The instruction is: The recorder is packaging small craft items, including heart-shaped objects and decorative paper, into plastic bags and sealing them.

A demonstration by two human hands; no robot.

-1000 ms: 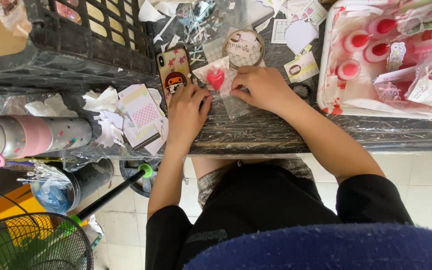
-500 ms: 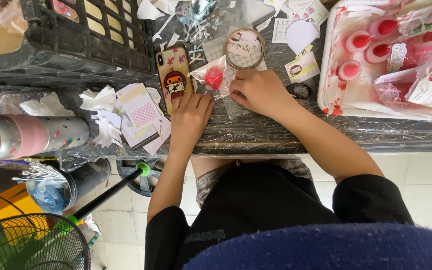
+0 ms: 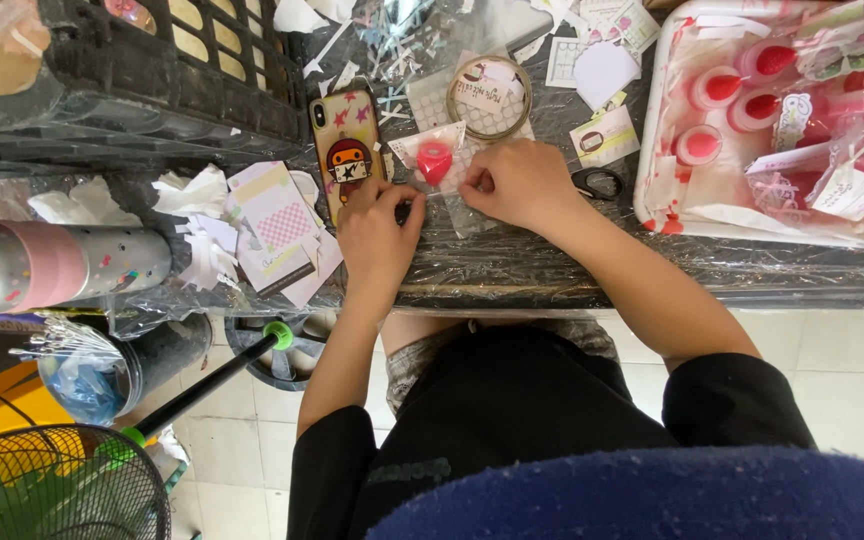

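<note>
My left hand [image 3: 377, 225] and my right hand [image 3: 517, 185] meet at the near edge of a plastic-covered table [image 3: 552, 270]. Both pinch the lower end of a small clear plastic packet [image 3: 432, 160] that holds a red heart-shaped item. The packet lies flat between the two hands, just above my fingertips. A phone [image 3: 347, 150] in a patterned case lies just left of the packet, beside my left hand. A round wire ring with a paper tag [image 3: 487, 95] sits behind the packet.
A white tray [image 3: 652, 150] of wrapped red and pink items stands at right. Black scissors [image 3: 600, 183] lie beside my right hand. A black crate [image 3: 152, 70], paper scraps [image 3: 252, 225], a pink-and-silver flask [image 3: 42, 265] and a fan [image 3: 52, 490] are at left.
My hands have drawn closer together on the packet, the left hand shifting right toward the right hand. The packet stays in about the same spot.
</note>
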